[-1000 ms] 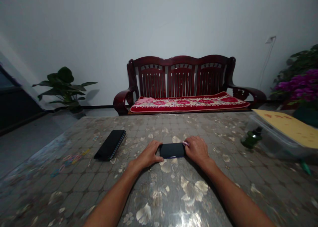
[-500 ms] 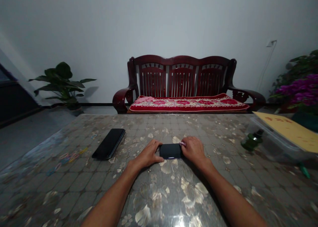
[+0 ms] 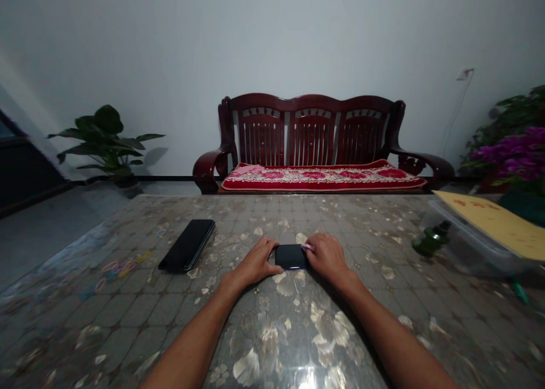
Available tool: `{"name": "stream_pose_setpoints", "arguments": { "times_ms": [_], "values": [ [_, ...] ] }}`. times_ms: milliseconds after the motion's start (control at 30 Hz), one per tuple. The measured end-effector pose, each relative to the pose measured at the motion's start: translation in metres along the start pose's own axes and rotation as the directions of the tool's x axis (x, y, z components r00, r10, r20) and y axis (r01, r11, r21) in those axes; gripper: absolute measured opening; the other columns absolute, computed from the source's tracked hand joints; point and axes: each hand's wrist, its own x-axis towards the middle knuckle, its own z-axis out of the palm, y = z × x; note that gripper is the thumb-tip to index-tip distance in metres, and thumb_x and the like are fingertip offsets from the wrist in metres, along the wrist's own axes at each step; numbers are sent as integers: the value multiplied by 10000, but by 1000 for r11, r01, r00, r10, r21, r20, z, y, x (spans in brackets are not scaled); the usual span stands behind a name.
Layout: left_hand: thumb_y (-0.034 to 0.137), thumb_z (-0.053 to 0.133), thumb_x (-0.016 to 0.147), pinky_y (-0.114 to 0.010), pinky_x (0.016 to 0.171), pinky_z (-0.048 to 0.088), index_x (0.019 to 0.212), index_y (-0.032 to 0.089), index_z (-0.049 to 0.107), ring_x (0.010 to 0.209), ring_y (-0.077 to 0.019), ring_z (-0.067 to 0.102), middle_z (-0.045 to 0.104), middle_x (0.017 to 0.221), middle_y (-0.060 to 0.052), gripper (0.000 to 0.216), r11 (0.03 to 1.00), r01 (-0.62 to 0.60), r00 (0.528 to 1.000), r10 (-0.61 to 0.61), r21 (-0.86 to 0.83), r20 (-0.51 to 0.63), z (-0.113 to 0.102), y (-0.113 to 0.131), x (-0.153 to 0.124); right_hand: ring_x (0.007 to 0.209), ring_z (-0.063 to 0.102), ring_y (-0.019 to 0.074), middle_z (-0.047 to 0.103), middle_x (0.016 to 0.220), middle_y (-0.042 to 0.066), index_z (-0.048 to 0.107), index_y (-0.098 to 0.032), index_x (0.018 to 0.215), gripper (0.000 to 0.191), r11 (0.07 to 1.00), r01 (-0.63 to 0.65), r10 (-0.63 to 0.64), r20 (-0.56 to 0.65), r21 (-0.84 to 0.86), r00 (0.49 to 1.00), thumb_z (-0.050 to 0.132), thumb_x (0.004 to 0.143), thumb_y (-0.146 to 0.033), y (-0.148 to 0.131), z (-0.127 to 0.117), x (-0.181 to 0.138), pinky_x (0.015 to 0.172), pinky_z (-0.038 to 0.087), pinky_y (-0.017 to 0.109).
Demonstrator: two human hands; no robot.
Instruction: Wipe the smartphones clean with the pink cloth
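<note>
A small dark smartphone (image 3: 290, 256) lies screen up on the patterned table, its long side running left to right. My left hand (image 3: 258, 258) grips its left end, thumb at the near edge and fingers at the far edge. Over the right end, my right hand (image 3: 327, 255) is closed around a small pale pink thing (image 3: 307, 247), whose tip shows above the screen; its kind is hard to make out. That hand hides the phone's right end. Left of my hands lies a larger black phone-like slab (image 3: 188, 246), set at an angle.
Colourful rubber bands (image 3: 121, 267) lie at the left of the table (image 3: 170, 321). To the right stand a small green bottle (image 3: 431, 239) and a clear plastic box (image 3: 472, 250) with a yellow sheet (image 3: 494, 221) on top. Beyond the table is a wooden bench (image 3: 313, 128).
My right hand has slid a little to the left over the phone with the pink thing, covering more of the screen. My left hand has stayed almost still on the phone.
</note>
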Motion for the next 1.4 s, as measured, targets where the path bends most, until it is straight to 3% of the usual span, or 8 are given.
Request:
{"name": "stream_pose_setpoints", "arguments": {
  "times_ms": [133,233,467,733,967,1233,1400],
  "values": [
    [258,811,684,-374,997,468,1179,210,625,1118,-268,575,588,1151,-74,531,1000,-4,999,5,26,-33,2,1,3,973,620,228,735,1012,86,757,-203,963,235,992,-107,108,1,-66,994,538,931,-284,21,-11,-2,797,339,302],
    [273,816,673,-379,1003,469,1176,200,624,1116,-274,579,578,1153,-82,543,999,5,999,-2,50,-46,4,2,5,961,626,227,738,1002,94,753,-198,947,252,987,-130,130,-3,-96,992,522,945,-300,20,-12,-7,783,338,303],
    [259,823,669,-384,1011,462,1176,196,621,1140,-278,569,580,1165,-88,549,999,-7,999,8,44,-44,4,3,5,960,627,221,738,996,85,735,-213,937,249,1000,3,-3,15,-28,1000,513,960,-322,-1,-7,-15,790,342,301],
    [252,820,672,-373,992,467,1165,195,627,1119,-273,576,583,1143,-85,533,998,7,999,-4,63,-49,5,6,6,967,617,227,726,1011,112,732,-181,946,259,988,-114,114,-7,-104,993,498,961,-292,23,-11,-12,791,330,308],
    [264,821,673,-370,981,476,1145,187,631,1109,-273,579,580,1137,-82,514,998,-12,998,16,56,-67,6,3,5,944,595,202,712,986,70,714,-210,946,246,996,84,-84,3,21,996,502,976,-332,0,-1,-16,820,337,292],
    [274,817,674,-383,1006,468,1172,207,627,1127,-276,580,574,1168,-82,537,999,5,998,-2,43,-68,7,3,5,979,594,230,716,1011,98,733,-195,952,261,988,-116,114,-23,-97,993,494,974,-298,31,-11,-11,806,323,312],
    [275,819,667,-380,991,472,1153,212,640,1105,-269,583,588,1139,-70,522,1000,-4,997,6,25,-83,6,3,5,961,586,214,711,995,76,722,-208,940,231,1000,9,-9,-15,-20,1000,512,969,-300,15,-4,-15,806,322,299]
  ]
}}
